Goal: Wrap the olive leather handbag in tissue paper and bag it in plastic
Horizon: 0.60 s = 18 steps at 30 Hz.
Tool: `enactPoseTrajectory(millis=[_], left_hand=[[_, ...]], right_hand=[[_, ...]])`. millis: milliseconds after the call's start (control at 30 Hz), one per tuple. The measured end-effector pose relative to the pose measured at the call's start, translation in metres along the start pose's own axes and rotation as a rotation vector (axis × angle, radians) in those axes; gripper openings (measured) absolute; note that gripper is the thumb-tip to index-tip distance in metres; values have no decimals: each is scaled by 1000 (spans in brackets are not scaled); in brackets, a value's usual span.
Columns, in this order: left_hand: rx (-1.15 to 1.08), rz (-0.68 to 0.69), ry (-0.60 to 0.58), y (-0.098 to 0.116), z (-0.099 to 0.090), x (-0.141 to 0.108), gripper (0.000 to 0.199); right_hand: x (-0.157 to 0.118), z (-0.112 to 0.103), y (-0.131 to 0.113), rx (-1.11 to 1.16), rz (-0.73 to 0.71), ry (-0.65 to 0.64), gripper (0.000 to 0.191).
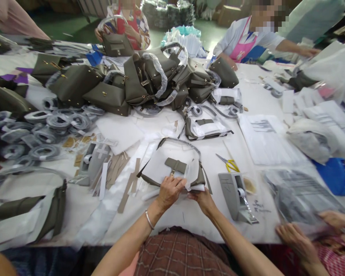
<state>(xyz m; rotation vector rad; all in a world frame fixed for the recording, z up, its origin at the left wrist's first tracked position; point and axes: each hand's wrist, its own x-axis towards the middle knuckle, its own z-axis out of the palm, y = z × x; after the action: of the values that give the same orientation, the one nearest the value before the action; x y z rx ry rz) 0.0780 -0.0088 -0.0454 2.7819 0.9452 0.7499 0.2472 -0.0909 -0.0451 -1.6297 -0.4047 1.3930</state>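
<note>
An olive-green handbag (pixel 176 165) lies before me on the white table, partly covered with white wrapping paper (pixel 155 166). My left hand (pixel 171 191) rests on its front just below the metal clasp, with bent fingers pressed together on the paper and bag. At the lower right edge, my right hand (pixel 202 200) grips the bag, its fingers partly hidden underneath. The strap (pixel 186 142) arches behind the bag. To the right lie yellow-handled scissors (pixel 229 164) and a grey tape dispenser (pixel 232 195).
A heap of olive handbags (pixel 117 92) fills the table's far side. Coiled straps (pixel 48 130) and another tape dispenser (pixel 93 163) are on the left. A co-worker's hands (pixel 297 239) hold a plastic-wrapped bundle (pixel 301 195) at right; other people stand across the table.
</note>
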Motion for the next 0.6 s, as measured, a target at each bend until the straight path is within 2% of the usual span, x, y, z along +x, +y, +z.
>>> enactPoseTrajectory(millis=[133, 367, 433, 500, 567, 600], left_hand=[[28, 11, -20, 4, 12, -1, 27], [58, 15, -31, 3, 16, 8, 22], [83, 5, -3, -3, 13, 12, 22], [117, -19, 26, -11, 9, 14, 23], [152, -38, 36, -18, 7, 13, 24], [167, -36, 29, -20, 8, 12, 24]], right_hand=[[-8, -1, 9, 68, 104, 44, 44], [-7, 14, 25, 59, 128, -27, 40], [-8, 10, 28, -58, 128, -53, 38], [-13, 1, 22, -279, 173, -150, 31], [-21, -9, 3, -536, 218, -261, 24], [-25, -12, -11, -630, 196, -288, 22]])
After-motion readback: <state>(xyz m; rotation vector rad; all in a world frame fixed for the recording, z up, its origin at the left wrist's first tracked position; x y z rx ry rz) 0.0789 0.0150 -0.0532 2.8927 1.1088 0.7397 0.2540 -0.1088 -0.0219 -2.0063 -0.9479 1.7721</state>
